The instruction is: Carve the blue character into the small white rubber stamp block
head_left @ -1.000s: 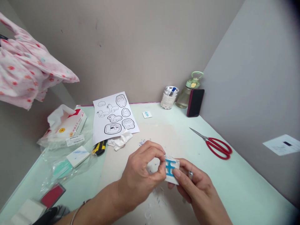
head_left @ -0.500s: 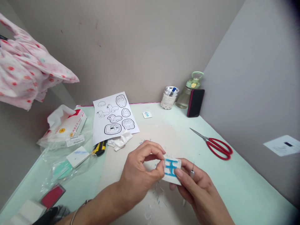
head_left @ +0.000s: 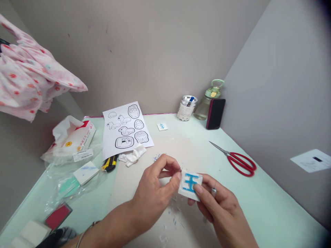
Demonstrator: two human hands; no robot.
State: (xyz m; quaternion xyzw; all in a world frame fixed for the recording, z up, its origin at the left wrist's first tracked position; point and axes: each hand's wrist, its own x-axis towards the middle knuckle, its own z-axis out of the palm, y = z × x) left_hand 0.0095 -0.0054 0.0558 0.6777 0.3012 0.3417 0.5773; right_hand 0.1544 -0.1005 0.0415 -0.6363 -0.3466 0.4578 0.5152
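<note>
A small white rubber stamp block (head_left: 182,193) with a raised blue character is held over the work mat, its marked face towards me. My right hand (head_left: 217,203) grips its right side, thumb on the front and fingers behind. Between the fingers of that hand shows a slim silvery tool (head_left: 213,192), mostly hidden. My left hand (head_left: 155,189) is closed at the block's left edge, thumb and forefinger pinched there. Pale and blue shavings (head_left: 174,217) lie on the beige mat (head_left: 124,186) below. Another small white block with blue marks (head_left: 162,126) lies further back.
Red-handled scissors (head_left: 240,162) lie at right. A phone (head_left: 216,114), bottle (head_left: 203,106) and tin of pens (head_left: 185,109) stand behind. At left are a printed sheet (head_left: 111,137), crumpled tissue (head_left: 133,155), yellow-black cutter (head_left: 110,163), tissue pack (head_left: 74,137) and red ink pad (head_left: 57,217).
The block has shifted slightly right and turned a little in my hands. My left fingertips remain at its left edge. The things on the table have not moved.
</note>
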